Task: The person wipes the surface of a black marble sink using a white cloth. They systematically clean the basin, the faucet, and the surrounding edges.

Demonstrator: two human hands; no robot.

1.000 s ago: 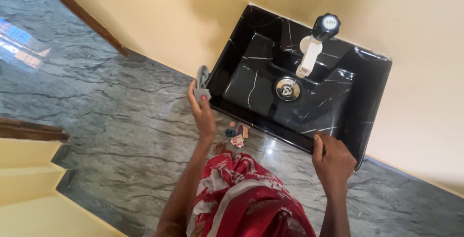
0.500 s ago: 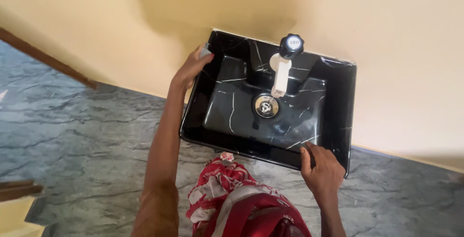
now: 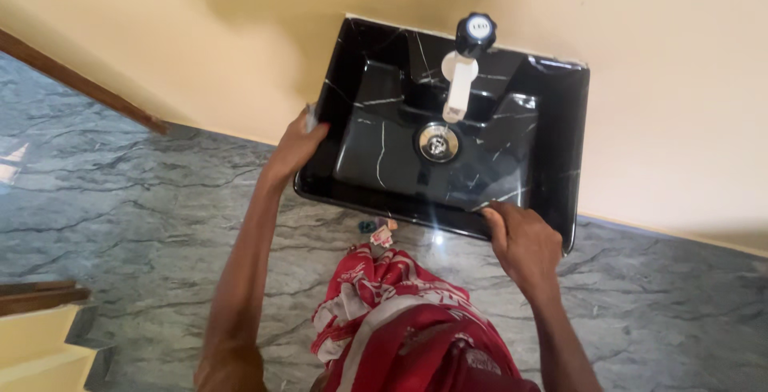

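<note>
Far left: a dark wooden stair rail (image 3: pixel 76 80) runs down the cream wall, and a grey veined stone floor (image 3: pixel 144 200) lies below; a cream step edge (image 3: pixel 36 344) sits at the lower left corner.

My left hand (image 3: pixel 298 146) is laid on the left rim of the glossy black marble-patterned rectangular wash basin (image 3: pixel 552 120), fingers curled over the edge and gripping it. Something small and pale seems pinched under the fingertips, possibly a tool or a fitting; the view is too poor to say.

Basin sits against the cream wall, level as far as I can judge. Inside it: a round chrome drain (image 3: pixel 438 142) at centre, and above it a white plastic tap with black knob (image 3: pixel 466 64), spout pointing down toward the drain.

On the floor just below the basin's front edge, a few small coloured bits (image 3: pixel 378 230), kind unclear. My red-and-white patterned cloth (image 3: pixel 400 320) hangs beneath.

My right hand (image 3: pixel 520 240) clasps the front rim near the right corner, thumb on top, fingers wrapped under.

Risks, as I judge them:
- Glazed surface is slick; the grip could slide and the basin drop, chipping on stone.
- The hands hold unevenly, one at the side and one at the front, so the basin could tilt.
- Loose bits underfoot could trip or scatter.
- The plastic tap could snap if knocked.
</note>
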